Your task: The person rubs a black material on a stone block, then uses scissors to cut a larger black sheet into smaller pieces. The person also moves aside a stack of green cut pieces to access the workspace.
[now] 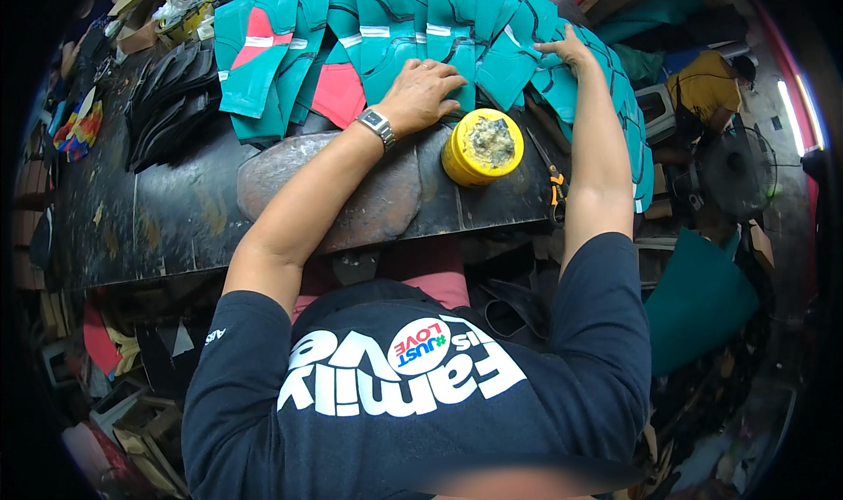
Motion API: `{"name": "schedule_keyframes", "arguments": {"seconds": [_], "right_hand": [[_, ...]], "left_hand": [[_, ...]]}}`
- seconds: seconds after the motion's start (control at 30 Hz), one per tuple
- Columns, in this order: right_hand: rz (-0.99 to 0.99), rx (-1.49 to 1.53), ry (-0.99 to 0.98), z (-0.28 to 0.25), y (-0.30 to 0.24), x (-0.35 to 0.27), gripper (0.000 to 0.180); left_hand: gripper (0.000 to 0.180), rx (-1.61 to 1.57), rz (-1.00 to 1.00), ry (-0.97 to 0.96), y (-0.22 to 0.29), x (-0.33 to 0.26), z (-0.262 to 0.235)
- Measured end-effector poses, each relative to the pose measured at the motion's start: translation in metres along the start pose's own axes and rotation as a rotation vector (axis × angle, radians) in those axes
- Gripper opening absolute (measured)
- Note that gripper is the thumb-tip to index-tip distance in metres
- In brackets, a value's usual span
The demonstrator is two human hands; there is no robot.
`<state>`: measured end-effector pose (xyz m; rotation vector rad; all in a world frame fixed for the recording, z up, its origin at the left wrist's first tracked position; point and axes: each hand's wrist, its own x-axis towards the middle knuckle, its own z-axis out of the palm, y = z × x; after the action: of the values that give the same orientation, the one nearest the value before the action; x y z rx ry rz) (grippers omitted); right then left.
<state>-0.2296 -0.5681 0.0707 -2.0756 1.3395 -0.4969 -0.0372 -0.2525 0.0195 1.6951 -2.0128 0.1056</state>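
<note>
My left hand (pixel 418 94), with a watch (pixel 376 127) on its wrist, lies over the teal cut pieces (pixel 384 70), fingers stretched out and apart. Farther right, my right hand (pixel 569 50) reaches onto another overlapping stack of teal pieces (pixel 555 87), its thumb and fingers spread. The flat pieces carry dark curved lines, and several bear small white labels. Pink parts (pixel 339 94) show among them. Just right of my left wrist stands a yellow tub (pixel 457 162), its top crusted with a pale, lumpy substance.
Orange-handled scissors (pixel 557 188) lie between the tub and my right forearm. A worn flat slab (pixel 307 188) rests under my left forearm. Dark stacked pieces (pixel 171 96) lie at the left of the black table (pixel 114 245). A fan (pixel 739 168) and another person (pixel 707 83) are at the right.
</note>
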Motion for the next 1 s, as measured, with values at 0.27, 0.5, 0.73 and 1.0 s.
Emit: {"name": "schedule_keyframes", "arguments": {"seconds": [0.27,0.5,0.73,1.0], "right_hand": [[-0.135,-0.031,0.233,0.026,0.02,0.024,0.109],[-0.216,0.346,0.56,-0.076,0.015,0.003,0.095],[-0.502,0.81,0.188,-0.094,-0.107,-0.027,0.076],[-0.592,0.612,-0.322,0.162,-0.243,-0.048,0.062]], "left_hand": [[0.045,-0.02,-0.057,0.015,0.0,0.003,0.005],[0.038,-0.222,-0.106,0.031,-0.001,0.006,-0.01],[0.04,-0.987,-0.278,0.412,-0.002,-0.055,-0.085],[0.041,-0.249,-0.122,1.098,-0.028,-0.146,-0.168]]}}
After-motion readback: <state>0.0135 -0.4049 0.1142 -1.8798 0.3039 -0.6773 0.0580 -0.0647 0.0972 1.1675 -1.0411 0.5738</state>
